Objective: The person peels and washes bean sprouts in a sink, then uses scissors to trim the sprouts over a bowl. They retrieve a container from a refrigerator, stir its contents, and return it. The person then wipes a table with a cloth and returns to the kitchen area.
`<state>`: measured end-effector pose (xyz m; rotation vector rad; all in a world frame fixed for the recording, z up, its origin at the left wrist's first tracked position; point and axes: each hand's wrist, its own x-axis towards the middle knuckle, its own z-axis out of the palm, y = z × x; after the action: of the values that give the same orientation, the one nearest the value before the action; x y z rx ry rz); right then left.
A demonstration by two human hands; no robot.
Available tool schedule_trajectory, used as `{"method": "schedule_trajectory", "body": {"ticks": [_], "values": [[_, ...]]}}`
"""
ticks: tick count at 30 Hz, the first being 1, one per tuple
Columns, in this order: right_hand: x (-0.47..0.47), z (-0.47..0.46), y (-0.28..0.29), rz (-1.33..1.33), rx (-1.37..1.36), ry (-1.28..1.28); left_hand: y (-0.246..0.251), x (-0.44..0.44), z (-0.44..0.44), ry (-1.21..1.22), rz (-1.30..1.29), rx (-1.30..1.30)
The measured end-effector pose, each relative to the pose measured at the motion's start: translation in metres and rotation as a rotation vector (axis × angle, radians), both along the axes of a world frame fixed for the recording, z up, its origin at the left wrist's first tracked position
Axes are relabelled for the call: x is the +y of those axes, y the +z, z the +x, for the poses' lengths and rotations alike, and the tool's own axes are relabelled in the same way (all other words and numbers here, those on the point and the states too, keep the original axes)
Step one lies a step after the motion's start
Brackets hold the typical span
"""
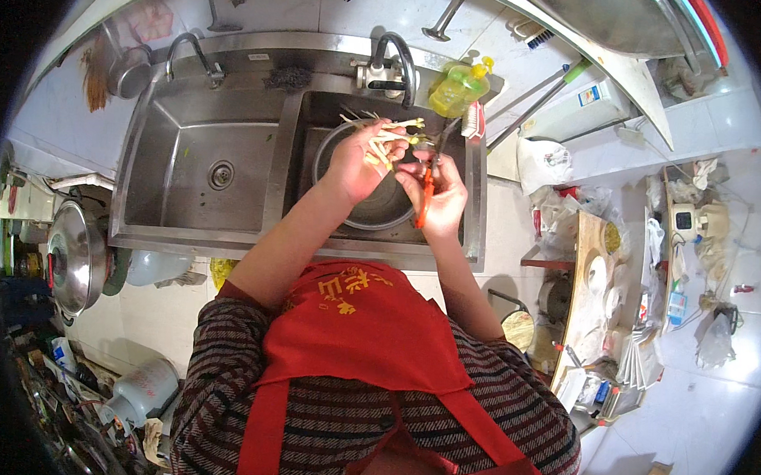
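My left hand [358,163] holds a bunch of thin, pale yellow stalk-like pieces [384,143], too small to identify for certain. My right hand [445,192] grips orange-handled scissors [427,195], their dark blades pointing up and away from me, beside the bunch. Fingers of the right hand come close to the lower ends of the pieces; whether they touch is unclear. Below both hands a round metal basin [368,223] sits in the right-hand sink bowl [305,132]. My hands and forearms cover part of the basin.
The left sink bowl [226,135] has a drain and a few green scraps. Behind stand a faucet [395,53], a second faucet [191,44], a dark scouring pad [287,77], a yellow-green soap pump bottle [457,91] and a red-and-white scrub brush [473,120]. A cluttered wooden shelf [586,272] is right.
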<state>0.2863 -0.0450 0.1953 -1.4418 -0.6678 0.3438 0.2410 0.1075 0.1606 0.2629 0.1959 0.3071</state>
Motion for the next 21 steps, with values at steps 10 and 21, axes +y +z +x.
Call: {"method": "schedule_trajectory", "body": {"ticks": [10,21], "values": [[-0.004,-0.001,-0.002,-0.255,-0.146,0.020,-0.013,0.001,-0.004,0.150,0.010,0.126],[-0.037,0.026,0.030,0.014,0.384,0.053,0.002,0.015,-0.028,-0.081,0.610,0.348]]}}
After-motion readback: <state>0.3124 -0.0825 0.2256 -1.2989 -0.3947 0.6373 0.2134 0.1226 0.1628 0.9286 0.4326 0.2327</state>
